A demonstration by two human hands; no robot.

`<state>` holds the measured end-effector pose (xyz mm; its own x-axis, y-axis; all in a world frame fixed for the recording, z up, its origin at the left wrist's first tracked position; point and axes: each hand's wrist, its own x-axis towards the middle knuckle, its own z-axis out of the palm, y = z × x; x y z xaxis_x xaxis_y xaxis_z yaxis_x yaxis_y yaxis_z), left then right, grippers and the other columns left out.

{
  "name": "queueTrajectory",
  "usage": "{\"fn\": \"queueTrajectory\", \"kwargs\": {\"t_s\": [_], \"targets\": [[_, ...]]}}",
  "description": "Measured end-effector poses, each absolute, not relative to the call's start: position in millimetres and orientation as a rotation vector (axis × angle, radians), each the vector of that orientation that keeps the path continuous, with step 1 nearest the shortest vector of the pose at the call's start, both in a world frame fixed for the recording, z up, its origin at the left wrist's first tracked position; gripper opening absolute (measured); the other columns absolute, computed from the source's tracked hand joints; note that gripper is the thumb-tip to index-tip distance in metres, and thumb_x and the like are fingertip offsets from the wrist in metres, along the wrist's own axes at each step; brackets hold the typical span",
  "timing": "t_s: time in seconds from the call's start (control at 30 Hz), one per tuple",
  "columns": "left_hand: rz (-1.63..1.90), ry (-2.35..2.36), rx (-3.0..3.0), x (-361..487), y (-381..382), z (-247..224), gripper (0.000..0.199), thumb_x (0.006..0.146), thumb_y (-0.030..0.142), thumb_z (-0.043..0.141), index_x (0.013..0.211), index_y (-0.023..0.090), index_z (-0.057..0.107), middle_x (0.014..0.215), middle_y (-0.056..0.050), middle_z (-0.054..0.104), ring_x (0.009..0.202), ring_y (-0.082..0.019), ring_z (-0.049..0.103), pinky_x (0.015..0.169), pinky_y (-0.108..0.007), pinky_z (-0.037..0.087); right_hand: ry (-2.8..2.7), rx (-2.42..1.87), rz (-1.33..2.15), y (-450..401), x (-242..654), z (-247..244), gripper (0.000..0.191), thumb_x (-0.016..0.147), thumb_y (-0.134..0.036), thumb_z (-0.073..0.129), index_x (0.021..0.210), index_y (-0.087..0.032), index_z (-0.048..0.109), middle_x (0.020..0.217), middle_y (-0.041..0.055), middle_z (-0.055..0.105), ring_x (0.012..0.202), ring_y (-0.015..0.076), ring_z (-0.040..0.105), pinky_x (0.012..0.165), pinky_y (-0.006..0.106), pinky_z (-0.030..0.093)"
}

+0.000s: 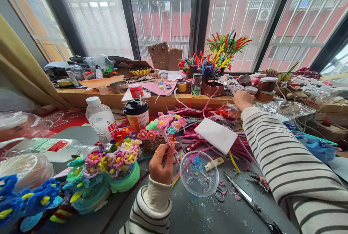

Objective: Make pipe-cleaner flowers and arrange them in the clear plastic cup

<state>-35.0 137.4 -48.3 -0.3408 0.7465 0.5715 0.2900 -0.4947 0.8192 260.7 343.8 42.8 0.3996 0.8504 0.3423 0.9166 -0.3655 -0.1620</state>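
Note:
My left hand (162, 162) pinches the thin stem of a pink pipe-cleaner flower (163, 122) between thumb and fingers. Around its head are more small pink and blue flowers, and I cannot tell which share that stem. My right hand (243, 99) reaches to the wooden ledge, its fingers closed about the lower end of a tilted white bottle (234, 86) with printing; the fingertips are partly hidden. Beside my left hand stands a clear plastic cup (185, 180) with small blue pieces. A lighter (214, 164) and small pink-handled scissors (220, 192) lie by the cup.
Large scissors (246, 196) and pliers (259, 182) lie under my right arm. Pipe-cleaner flower pots (125, 179) crowd the left, with a water bottle (101, 121) and a lidded coffee cup (136, 113) behind. A white paper (216, 135) covers loose pipe cleaners. Jars (268, 84) line the ledge.

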Motion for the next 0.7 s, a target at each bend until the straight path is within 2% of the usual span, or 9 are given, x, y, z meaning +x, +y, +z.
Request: {"fn": "queueTrajectory", "kwargs": {"t_s": [0.2, 0.47, 0.7], "targets": [[1.889, 1.349, 1.526, -33, 136, -44, 0.022, 0.078, 0.033, 0.052, 0.080, 0.017, 0.066, 0.063, -0.001, 0.057, 0.054, -0.010, 0.050, 0.053, -0.020, 0.042, -1.540, -2.293, -0.345, 335, 262, 50, 0.037, 0.083, -0.023, 0.033, 0.100, -0.008, 0.063, 0.103, 0.0213, 0.061, 0.096, 0.0315, 0.056, 0.080, 0.042, 0.037], [1.888, 1.302, 1.523, -31, 137, -45, 0.024, 0.077, 0.036, 0.052, 0.079, 0.017, 0.066, 0.064, -0.001, 0.057, 0.054, -0.010, 0.050, 0.052, -0.021, 0.043, -1.530, -2.268, -0.375, 317, 265, 67, 0.038, 0.082, -0.024, 0.035, 0.099, -0.008, 0.065, 0.101, 0.0206, 0.063, 0.095, 0.0296, 0.057, 0.074, 0.036, 0.042], [1.883, 1.303, 1.532, -31, 138, -45, 0.025, 0.077, 0.036, 0.052, 0.081, 0.017, 0.067, 0.063, -0.001, 0.056, 0.055, -0.010, 0.050, 0.054, -0.021, 0.043, -1.564, -2.202, -0.457, 297, 268, 76, 0.034, 0.083, -0.023, 0.037, 0.093, -0.008, 0.066, 0.097, 0.0207, 0.064, 0.093, 0.0306, 0.057, 0.074, 0.035, 0.042]]}}
